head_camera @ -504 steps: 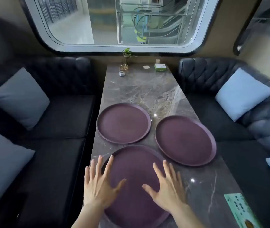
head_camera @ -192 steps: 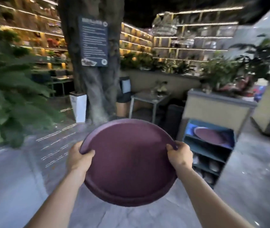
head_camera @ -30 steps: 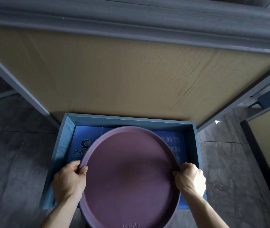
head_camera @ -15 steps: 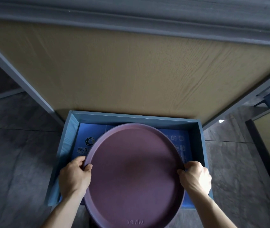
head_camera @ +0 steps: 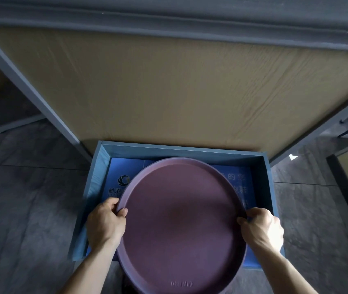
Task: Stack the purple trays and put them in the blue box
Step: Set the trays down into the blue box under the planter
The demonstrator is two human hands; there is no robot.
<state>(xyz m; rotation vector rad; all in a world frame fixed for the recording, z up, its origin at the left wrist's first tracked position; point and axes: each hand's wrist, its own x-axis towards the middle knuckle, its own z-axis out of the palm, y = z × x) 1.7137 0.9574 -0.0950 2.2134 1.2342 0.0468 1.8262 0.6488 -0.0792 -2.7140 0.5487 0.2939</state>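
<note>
I hold the round purple trays (head_camera: 181, 225) as a stack over the blue box (head_camera: 181, 151), which stands on the floor below me. My left hand (head_camera: 106, 224) grips the stack's left rim and my right hand (head_camera: 262, 230) grips its right rim. The stack's far half lies inside the box's walls; its near edge juts past the box's front towards me. The stack's thick side shows at the lower right, but I cannot count the trays. A blue printed sheet (head_camera: 122, 177) lines the box's bottom.
A tan wood-grain panel (head_camera: 168, 88) with a grey top edge rises right behind the box. Grey frame legs (head_camera: 30, 88) slant down on both sides of it. Dark grey stone floor tiles (head_camera: 26, 209) surround the box.
The stack has shifted a little forward and lower into the box over the last second. Both hands keep the same grip on its rims.
</note>
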